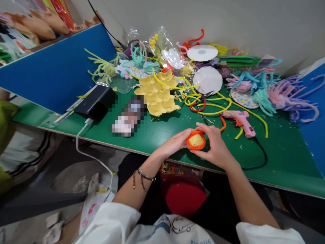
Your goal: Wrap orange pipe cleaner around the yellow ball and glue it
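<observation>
An egg-carton cup wrapped in orange pipe cleaner [196,140] is held just above the front edge of the green table, its yellow face turned up. My left hand [176,142] grips it from the left side. On the right, the thumb and fingers of my right hand [215,144] curve about the cup, touching its upper and lower edges. A loose orange pipe cleaner end [223,124] shows beyond my right hand. Close by lies a pink hot glue gun [241,122]. Behind my hands are a torn yellow egg carton [158,93] and looped yellow pipe cleaners [215,110].
Red-handled scissors [198,106] lie among the yellow pipe cleaners. A black box [95,103] with a white cable and a blurred phone-like object [129,117] are to the left. Pipe-cleaner flowers [264,89] and white discs [207,79] crowd the back. Blue panels [63,71] border the sides.
</observation>
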{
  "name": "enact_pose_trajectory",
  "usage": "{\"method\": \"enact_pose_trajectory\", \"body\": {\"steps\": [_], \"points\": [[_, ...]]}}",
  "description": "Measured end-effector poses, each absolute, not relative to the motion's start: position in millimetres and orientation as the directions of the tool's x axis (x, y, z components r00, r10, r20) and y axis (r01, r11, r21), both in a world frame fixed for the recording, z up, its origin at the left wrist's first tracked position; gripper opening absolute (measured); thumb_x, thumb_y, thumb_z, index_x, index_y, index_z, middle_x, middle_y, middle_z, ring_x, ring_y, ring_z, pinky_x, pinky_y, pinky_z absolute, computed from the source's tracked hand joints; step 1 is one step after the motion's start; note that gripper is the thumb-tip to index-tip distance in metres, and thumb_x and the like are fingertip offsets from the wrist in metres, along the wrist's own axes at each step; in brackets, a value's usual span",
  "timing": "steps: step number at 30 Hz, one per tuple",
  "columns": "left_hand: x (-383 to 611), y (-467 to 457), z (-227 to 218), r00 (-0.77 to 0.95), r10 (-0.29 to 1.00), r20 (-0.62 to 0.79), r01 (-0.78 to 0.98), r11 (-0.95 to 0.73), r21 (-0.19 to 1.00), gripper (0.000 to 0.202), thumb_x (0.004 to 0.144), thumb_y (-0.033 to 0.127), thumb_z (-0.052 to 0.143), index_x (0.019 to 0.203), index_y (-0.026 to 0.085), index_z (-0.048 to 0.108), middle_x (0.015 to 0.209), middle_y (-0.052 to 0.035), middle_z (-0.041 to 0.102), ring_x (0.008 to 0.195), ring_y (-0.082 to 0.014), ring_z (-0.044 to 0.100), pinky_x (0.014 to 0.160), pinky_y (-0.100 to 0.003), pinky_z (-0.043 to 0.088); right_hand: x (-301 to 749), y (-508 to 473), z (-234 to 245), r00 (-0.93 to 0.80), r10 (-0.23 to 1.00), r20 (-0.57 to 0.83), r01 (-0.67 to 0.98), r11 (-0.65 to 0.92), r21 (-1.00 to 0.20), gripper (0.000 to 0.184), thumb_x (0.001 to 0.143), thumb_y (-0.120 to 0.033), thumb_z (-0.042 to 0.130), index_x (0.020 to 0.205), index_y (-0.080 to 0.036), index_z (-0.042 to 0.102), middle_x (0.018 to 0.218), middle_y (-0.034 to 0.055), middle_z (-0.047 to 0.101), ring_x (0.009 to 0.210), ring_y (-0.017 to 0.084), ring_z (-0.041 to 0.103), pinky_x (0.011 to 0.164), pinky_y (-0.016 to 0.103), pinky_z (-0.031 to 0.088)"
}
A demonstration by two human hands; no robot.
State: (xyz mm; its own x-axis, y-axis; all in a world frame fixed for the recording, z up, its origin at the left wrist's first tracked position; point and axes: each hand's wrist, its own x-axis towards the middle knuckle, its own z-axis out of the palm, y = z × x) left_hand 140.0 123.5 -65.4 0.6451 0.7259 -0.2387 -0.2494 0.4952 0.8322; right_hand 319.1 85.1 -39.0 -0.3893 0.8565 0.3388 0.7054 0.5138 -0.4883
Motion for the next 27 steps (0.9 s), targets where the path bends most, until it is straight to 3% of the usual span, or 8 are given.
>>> {"method": "enact_pose_trajectory", "body": {"steps": [3,5,8,12,27], "points": [[139.4,122.4,-63.2,0.652,0.727,-0.216,-0.239,0.467,0.851,0.075,0.069,0.072,0.068,0.12,0.018,0.065,0.107,-0.0063,0.067,0.091,-0.016,0.059,0.079,-0.026,0.049,319.4,85.3,-38.8,-0.392,0.851,0.351,0.7,0.523,-0.486,0.072,0.081,-0.035,0.07,0.142,-0.03,0.033,0.123,0.0092,0.063,0.107,0.03,0.058,0.095,0.049,0.043],[139.2,121.9,-61.9,0.657,0.727,-0.199,-0.212,0.432,0.877,0.072,0.075,0.072,0.063,0.123,0.018,0.064,0.104,-0.0056,0.066,0.087,-0.015,0.057,0.076,-0.027,0.047,319.5,85.6,-38.9,-0.394,0.844,0.364,0.695,0.533,-0.483,0.072,0.08,-0.034,0.072,0.141,-0.03,0.034,0.123,0.0087,0.063,0.106,0.029,0.058,0.095,0.048,0.043],[139.1,121.6,-61.8,0.658,0.729,-0.192,-0.163,0.386,0.908,0.067,0.083,0.069,0.055,0.124,0.017,0.063,0.09,-0.0035,0.062,0.075,-0.0123,0.051,0.068,-0.025,0.043,319.3,85.7,-39.1,-0.4,0.837,0.375,0.689,0.544,-0.48,0.071,0.08,-0.033,0.072,0.141,-0.029,0.034,0.122,0.0084,0.063,0.105,0.028,0.058,0.094,0.047,0.043],[138.9,121.4,-62.8,0.669,0.723,-0.172,-0.155,0.363,0.919,0.074,0.079,0.075,0.055,0.123,0.016,0.062,0.078,-0.0008,0.057,0.067,-0.0105,0.045,0.062,-0.024,0.039,318.6,85.3,-39.0,-0.392,0.848,0.357,0.696,0.527,-0.487,0.07,0.08,-0.034,0.071,0.14,-0.029,0.035,0.121,0.009,0.064,0.106,0.029,0.058,0.095,0.048,0.043],[138.8,121.6,-63.1,0.693,0.684,-0.23,-0.137,0.438,0.889,0.071,0.079,0.069,0.058,0.124,0.014,0.061,0.08,-0.0025,0.059,0.068,-0.0112,0.046,0.065,-0.026,0.038,318.9,84.6,-38.5,-0.407,0.853,0.327,0.691,0.521,-0.5,0.071,0.081,-0.036,0.07,0.142,-0.029,0.035,0.121,0.0093,0.064,0.107,0.03,0.058,0.094,0.048,0.043]]}}
